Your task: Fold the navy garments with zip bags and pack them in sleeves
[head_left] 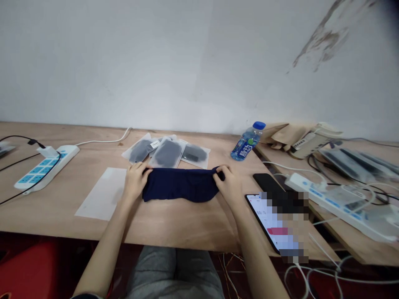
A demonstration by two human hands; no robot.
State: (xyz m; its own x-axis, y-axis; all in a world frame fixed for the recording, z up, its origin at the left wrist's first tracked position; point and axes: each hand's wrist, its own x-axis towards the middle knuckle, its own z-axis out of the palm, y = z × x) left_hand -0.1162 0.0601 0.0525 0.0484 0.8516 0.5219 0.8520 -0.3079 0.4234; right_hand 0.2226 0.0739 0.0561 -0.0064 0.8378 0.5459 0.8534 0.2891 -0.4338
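Spanning the gap between two bare hands, a navy-blue, roughly rectangular piece of soft fabric (182, 185) lies over the pale brown wooden table (174, 222); whether its pinched edge is lifted cannot be told. Its long axis runs left to right, across the person's front, the upper edge nearly straight and the lower edge wavy. The left hand (135, 177) pinches the upper left corner between thumb and fingers; the right hand (227, 181) pinches the upper right corner, where a small fold gathers. The fabric thus extends rightward from the left grip and leftward from the right, its free lower edge toward the person. Neither hand is nearer: each has one end. A flat, whitish rectangular sheet (99, 195) lies beside the left hand; dark-filled, frosted plastic packets (167, 153) lie just beyond the upper edge.
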